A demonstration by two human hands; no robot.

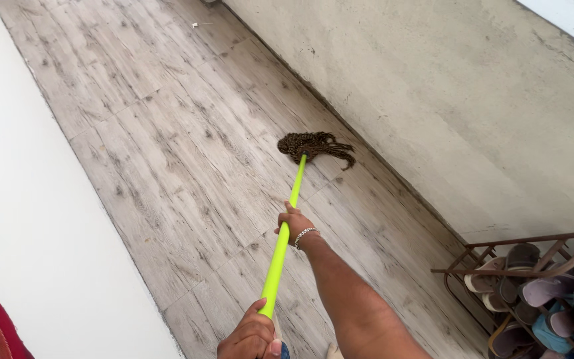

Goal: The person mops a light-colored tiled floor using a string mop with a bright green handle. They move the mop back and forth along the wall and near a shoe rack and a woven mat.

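Both hands, right hand (295, 227) and left hand (250, 338), grip the mop (286, 229).

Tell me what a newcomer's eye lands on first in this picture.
The bright green mop handle cuts up the middle, gripped by the right hand midway and the left hand at its near end. Its dark stringy mop head rests on the grey wood-look floor by the wall; a shoe rack stands lower right.

L hand (252, 338), R hand (295, 226) both clenched
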